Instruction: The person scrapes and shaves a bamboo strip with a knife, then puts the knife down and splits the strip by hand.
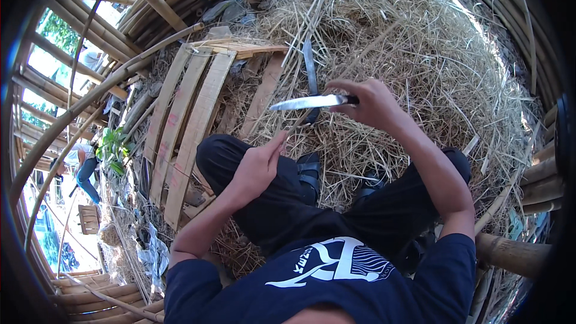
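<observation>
Holding a knife [303, 103] above straw [414, 54]

On my feed, the right hand [370, 101] curls around the knife's handle, blade pointing left. The left hand [258, 167] pinches a thin strip [296, 125] slanting up toward it; whether they touch, I cannot tell. A second blade [309, 63] lies on the straw, right of wooden slats [206, 114].

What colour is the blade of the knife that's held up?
The blade looks shiny silver, best seen in the head view.
</observation>
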Demonstrator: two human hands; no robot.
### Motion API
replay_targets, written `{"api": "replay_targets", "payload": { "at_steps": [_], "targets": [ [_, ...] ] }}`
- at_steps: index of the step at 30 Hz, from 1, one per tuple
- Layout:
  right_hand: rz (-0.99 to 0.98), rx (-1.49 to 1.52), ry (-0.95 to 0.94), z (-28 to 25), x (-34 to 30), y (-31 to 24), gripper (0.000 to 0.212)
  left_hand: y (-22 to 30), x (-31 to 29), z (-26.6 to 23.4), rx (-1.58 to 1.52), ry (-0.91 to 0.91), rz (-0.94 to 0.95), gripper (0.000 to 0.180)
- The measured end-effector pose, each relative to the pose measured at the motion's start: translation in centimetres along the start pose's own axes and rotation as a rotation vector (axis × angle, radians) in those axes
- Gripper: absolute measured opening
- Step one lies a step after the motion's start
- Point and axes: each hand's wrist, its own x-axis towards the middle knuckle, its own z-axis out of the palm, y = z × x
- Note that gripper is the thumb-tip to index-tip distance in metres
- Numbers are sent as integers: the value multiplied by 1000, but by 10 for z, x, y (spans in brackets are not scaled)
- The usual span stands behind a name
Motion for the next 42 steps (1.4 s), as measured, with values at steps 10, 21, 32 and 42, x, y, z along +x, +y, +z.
{"api": "replay_targets", "payload": {
  "at_steps": [10,21,32,42],
  "targets": [
    [-38,20,26,22,-1,-1,16,29,66,-73,920,-131,389,19],
    [199,595,211,13,-5,-12,11,135,102,-107,1081,659,966,29],
    [151,812,480,19,-14,-39,17,88,124,-35,57,534,689,47],
    [290,1259,537,-15,-9,-47,30,76,107,39,-497,-44,174,34]
  ]
}}
